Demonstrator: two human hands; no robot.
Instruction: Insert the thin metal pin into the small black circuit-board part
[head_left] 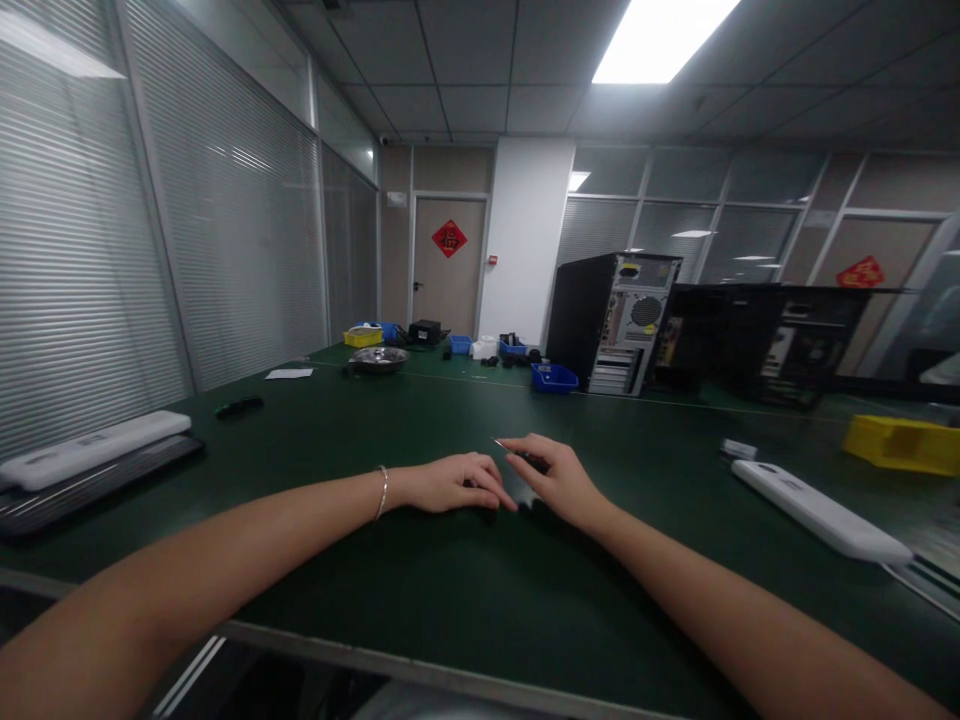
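Green matting is covering the long table [420,560] where I am working, and both hands are meeting at its middle over a small dark part [525,492] lying flat. My right hand [559,480] is pinching a thin sliver-like piece [501,442], my left hand [450,483] is pressing down half-curled beside it; I am judging that the piece, being so slight, could slip and vanish against the dark mat.

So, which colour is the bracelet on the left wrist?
Silver, on the left hand's wrist; the bracelet shows in the head view.
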